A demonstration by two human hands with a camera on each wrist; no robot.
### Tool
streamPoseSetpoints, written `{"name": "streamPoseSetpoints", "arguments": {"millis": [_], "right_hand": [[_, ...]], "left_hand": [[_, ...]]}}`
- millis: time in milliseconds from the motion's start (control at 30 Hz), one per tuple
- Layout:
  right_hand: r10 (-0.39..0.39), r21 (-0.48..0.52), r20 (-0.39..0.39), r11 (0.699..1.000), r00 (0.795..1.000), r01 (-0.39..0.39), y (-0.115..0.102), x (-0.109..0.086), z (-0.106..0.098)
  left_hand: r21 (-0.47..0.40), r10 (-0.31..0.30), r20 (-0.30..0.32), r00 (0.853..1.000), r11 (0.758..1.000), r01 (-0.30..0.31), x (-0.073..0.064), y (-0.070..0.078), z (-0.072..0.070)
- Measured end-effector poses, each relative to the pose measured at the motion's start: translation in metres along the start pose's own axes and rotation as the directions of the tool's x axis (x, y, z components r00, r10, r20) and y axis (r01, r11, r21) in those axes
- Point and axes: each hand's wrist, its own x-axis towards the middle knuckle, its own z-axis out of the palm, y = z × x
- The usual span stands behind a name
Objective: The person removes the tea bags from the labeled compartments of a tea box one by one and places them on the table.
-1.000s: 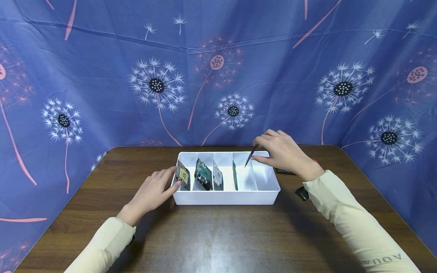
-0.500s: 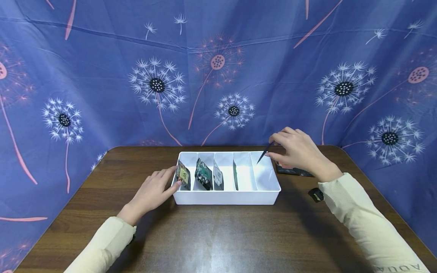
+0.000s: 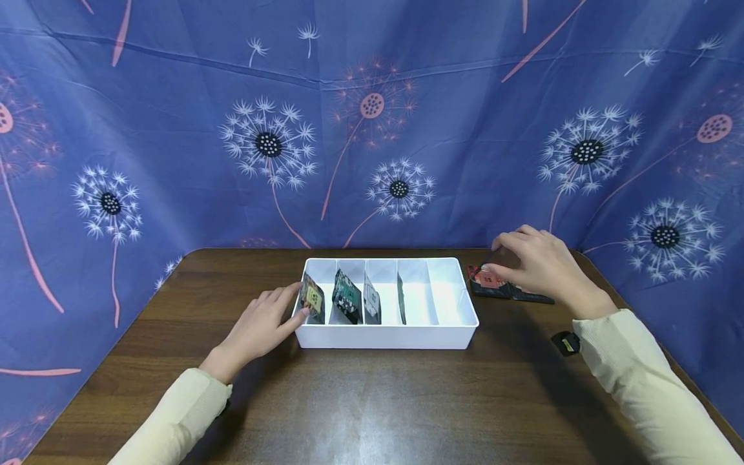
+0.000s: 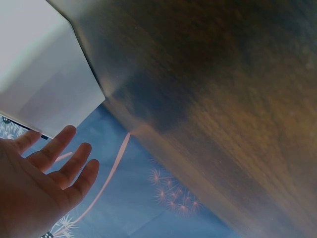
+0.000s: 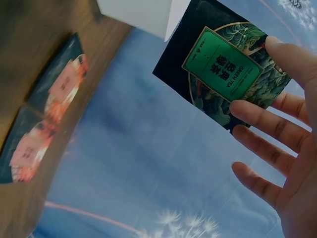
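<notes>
A white divided box [image 3: 383,337] stands on the table, with tea sachets leaning in its compartments. My left hand [image 3: 256,329] rests at the box's left end, its thumb over the rim beside a yellow-labelled tea sachet [image 3: 312,300]. In the left wrist view the fingers [image 4: 72,166] of that hand are loosely extended near the box wall. Right of the box, my right hand [image 3: 537,268] is raised above the table. It pinches a dark sachet of green tea [image 5: 223,64] by one edge between thumb and fingers, the green label showing in the right wrist view.
Two red-labelled tea sachets [image 3: 488,281] lie on the table right of the box, under my right hand. Inside the box stand a green sachet [image 3: 347,298], a white one [image 3: 372,302] and a thin one edge-on [image 3: 401,298]. A blue patterned cloth [image 3: 349,129] hangs behind.
My right hand has moved right with the green tea sachet, from over the fourth compartment, past the last one, to above the red-labelled sachets. The left hand has stayed in place.
</notes>
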Motion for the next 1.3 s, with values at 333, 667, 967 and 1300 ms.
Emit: {"name": "streamPoseSetpoints", "arguments": {"millis": [333,667,967,1300], "right_hand": [[0.007,-0.006,-0.005,1.0,1.0,-0.007,0.018,-0.019,0.005],[0.029,-0.042,0.085,0.999,0.996,-0.026,0.019,-0.036,0.017],[0.044,-0.051,0.196,0.998,0.98,-0.035,0.017,-0.046,0.026],[0.064,-0.027,0.231,0.998,0.971,-0.059,0.016,-0.049,0.034]], "left_hand": [[-0.003,0.001,0.0,1.0,1.0,-0.001,0.0,0.0,0.0],[-0.003,0.01,-0.013,1.0,1.0,-0.01,0.0,-0.001,0.001],[-0.005,0.008,-0.011,1.0,1.0,-0.008,0.0,-0.001,0.0],[0.001,0.005,-0.003,1.0,1.0,-0.005,0.0,-0.001,0.001]]}}
